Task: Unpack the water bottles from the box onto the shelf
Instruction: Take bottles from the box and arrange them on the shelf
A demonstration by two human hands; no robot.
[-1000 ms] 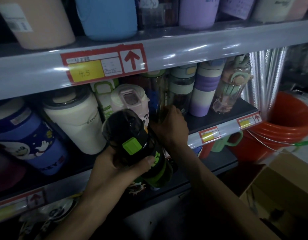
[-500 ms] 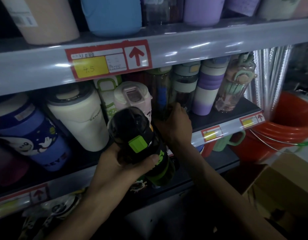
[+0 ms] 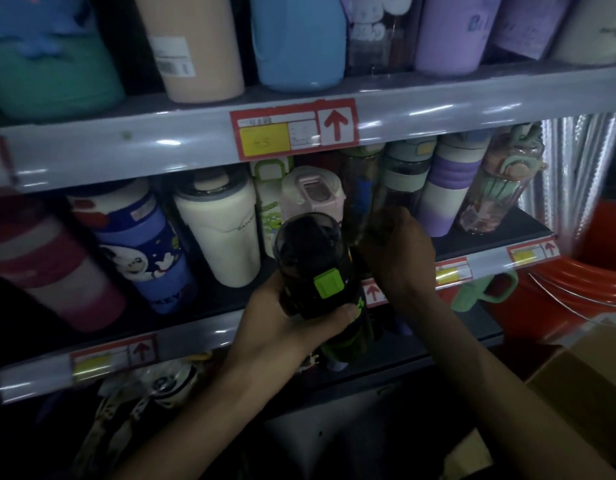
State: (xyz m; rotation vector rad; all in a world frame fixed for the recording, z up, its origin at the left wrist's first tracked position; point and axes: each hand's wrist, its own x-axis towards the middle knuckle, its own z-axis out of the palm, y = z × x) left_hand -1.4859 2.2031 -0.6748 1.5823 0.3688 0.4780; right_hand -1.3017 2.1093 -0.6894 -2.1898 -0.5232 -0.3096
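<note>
My left hand grips a dark water bottle with a bright green button, held upright in front of the middle shelf. My right hand reaches over that shelf's front edge and wraps around the base of a clear dark bottle standing among the others. The cardboard box shows only as a corner at the lower right.
The middle shelf is crowded: a blue cartoon bottle, a cream flask, a pink-lidded cup, a purple-and-white bottle. More bottles fill the top shelf. Red buckets stand at the right.
My view has swung left, so the shelf appears shifted right. My right hand has stayed at the clear bottle's base; my left hand has lifted the dark bottle slightly.
</note>
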